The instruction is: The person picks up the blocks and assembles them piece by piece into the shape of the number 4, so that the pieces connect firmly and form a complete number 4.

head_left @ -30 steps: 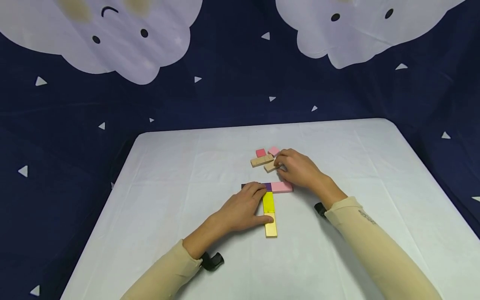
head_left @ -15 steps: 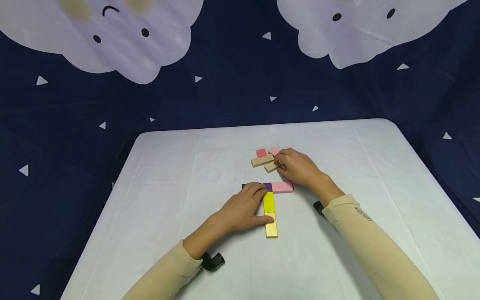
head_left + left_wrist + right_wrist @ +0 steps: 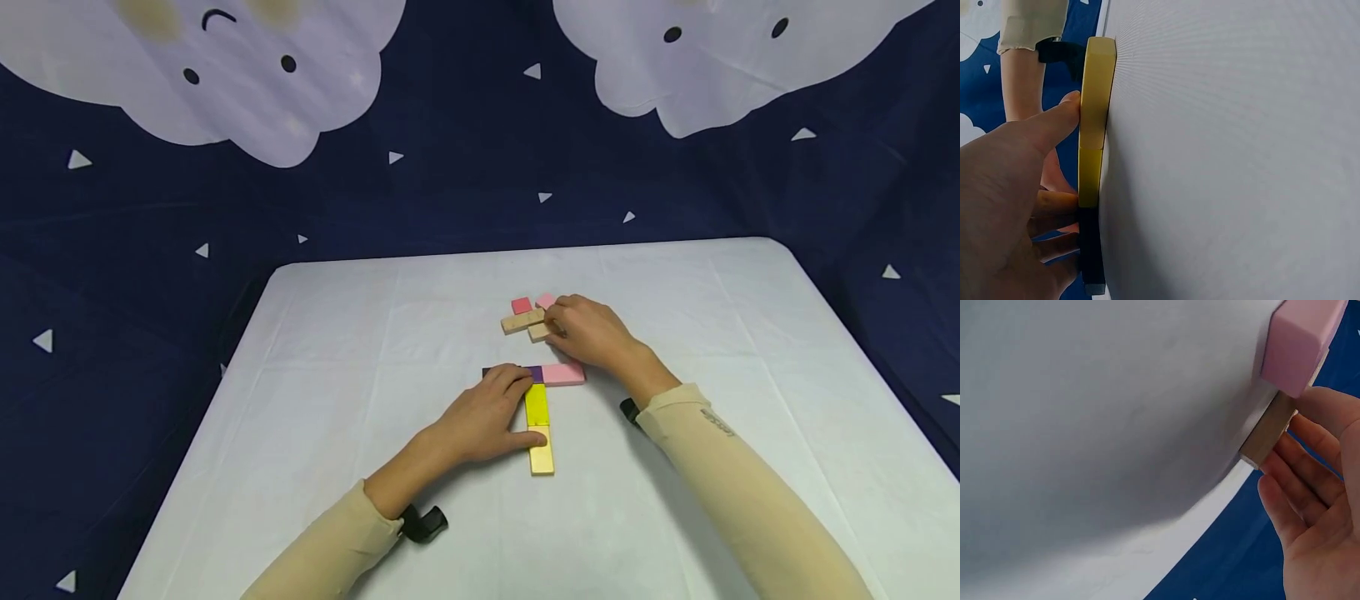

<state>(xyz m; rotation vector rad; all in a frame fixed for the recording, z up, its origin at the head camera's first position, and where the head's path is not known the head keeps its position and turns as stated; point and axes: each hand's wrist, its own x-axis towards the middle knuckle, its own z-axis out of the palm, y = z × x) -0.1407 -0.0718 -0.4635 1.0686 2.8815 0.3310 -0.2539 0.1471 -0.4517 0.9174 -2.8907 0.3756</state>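
Observation:
Flat blocks form a T on the white table: a dark purple block (image 3: 537, 374) and a pink block (image 3: 563, 375) make the bar, a yellow block (image 3: 536, 406) and a cream block (image 3: 542, 461) the stem. My left hand (image 3: 483, 421) rests on it, fingertips on the purple block, thumb on the cream block (image 3: 1097, 94). Farther back, my right hand (image 3: 592, 333) holds the right end of a plain wooden block (image 3: 537, 333) between thumb and fingers, partly covering it. In the right wrist view this wooden block (image 3: 1266, 434) shows beyond the pink block (image 3: 1294, 347).
Another wooden block (image 3: 517, 322) lies against the held one. Behind them are a small red block (image 3: 521, 305) and a small light pink block (image 3: 545, 300), partly hidden by the right hand. A dark blue cloth (image 3: 465, 200) with clouds hangs behind the table.
My right hand has shifted slightly left over the wooden block and covers more of it. The left hand and the T of blocks have stayed in place.

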